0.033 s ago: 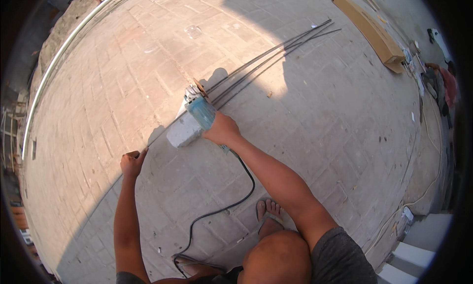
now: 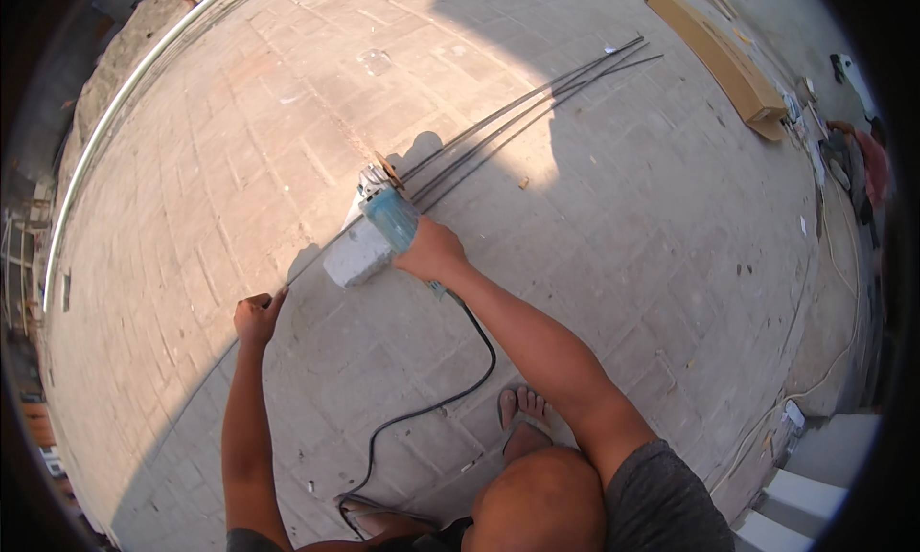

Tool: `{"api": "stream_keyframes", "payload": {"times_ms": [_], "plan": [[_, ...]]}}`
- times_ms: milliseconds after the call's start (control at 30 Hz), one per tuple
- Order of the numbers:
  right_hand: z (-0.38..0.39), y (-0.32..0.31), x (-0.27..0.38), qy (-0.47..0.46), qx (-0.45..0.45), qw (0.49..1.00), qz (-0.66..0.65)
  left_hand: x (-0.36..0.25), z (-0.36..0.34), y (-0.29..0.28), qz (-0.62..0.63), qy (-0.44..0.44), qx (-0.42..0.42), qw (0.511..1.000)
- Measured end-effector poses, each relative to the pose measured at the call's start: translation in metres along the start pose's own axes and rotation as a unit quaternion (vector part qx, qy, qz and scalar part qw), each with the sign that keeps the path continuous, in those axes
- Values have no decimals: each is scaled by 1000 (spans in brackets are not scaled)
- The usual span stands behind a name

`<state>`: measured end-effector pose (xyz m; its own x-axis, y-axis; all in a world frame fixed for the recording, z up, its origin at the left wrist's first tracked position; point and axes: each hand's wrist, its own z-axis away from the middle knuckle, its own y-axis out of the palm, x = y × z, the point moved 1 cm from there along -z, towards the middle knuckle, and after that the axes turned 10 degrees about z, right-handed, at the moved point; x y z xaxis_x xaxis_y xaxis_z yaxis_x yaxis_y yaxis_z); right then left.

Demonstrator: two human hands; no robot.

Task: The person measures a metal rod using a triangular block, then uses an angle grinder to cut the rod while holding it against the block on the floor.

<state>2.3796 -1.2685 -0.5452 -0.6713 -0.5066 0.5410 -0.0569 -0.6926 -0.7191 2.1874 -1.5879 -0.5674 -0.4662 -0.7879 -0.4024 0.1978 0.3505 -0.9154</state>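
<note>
My right hand (image 2: 433,252) is wrapped round the body of a blue-green angle grinder (image 2: 389,215). Its metal head and brown disc (image 2: 390,171) sit at the rods, at the far side of a pale block (image 2: 356,255). Whether the disc touches a rod, I cannot tell. Closed on a thin metal rod (image 2: 309,267), my left hand (image 2: 257,317) is left of the block, the thumb pointing along the rod. That rod runs up to the block and grinder. Several dark metal rods (image 2: 537,102) lie beyond the grinder toward the upper right.
A black power cord (image 2: 492,360) curves from the grinder past my sandalled feet (image 2: 522,408). A long cardboard box (image 2: 717,58) lies at the upper right. A pale pipe (image 2: 115,102) bends along the left. White steps (image 2: 805,494) stand at the lower right; paving (image 2: 240,149) is part sunlit.
</note>
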Motion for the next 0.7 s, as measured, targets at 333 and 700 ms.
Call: {"api": "stream_keyframes", "payload": {"times_ms": [333,700], "plan": [[1,-3,1,19,29,999,11,-1,2,1,32,8,-7,999],[1,-2,1,1,20,1000,9,2,2,2,27,22,-17,999]]}}
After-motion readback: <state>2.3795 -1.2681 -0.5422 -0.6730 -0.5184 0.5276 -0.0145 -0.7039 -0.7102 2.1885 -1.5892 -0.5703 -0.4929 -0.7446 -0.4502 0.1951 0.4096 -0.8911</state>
